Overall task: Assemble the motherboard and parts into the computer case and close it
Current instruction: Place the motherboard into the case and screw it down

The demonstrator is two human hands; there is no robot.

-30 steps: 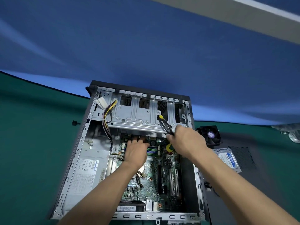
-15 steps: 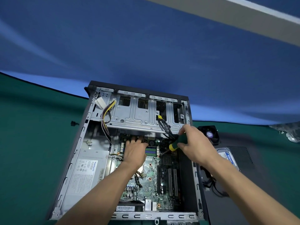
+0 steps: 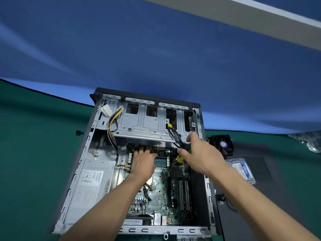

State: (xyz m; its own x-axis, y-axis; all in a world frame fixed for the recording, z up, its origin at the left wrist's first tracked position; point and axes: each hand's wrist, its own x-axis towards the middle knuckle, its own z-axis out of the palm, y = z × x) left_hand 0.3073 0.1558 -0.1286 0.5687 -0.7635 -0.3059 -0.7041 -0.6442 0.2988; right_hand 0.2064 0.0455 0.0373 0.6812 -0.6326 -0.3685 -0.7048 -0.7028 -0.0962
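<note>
Since the earlier frame, the right hand (image 3: 201, 157) has lifted toward the silver drive cage (image 3: 144, 126), fingers (image 3: 192, 137) loosely round a yellow-and-green screwdriver (image 3: 180, 158).

The open grey metal computer case (image 3: 86, 153) lies on the green table (image 3: 34, 162), toward its far edge; the green motherboard (image 3: 156, 192) sits inside. The left hand (image 3: 142, 162) presses flat, fingers straight, on the board's far end.

Judging by this, a screw is being driven: keep the board pinned and the tool upright.

Tool tip, screw and the black cables' (image 3: 175, 136) ends hide beneath the right hand.
</note>
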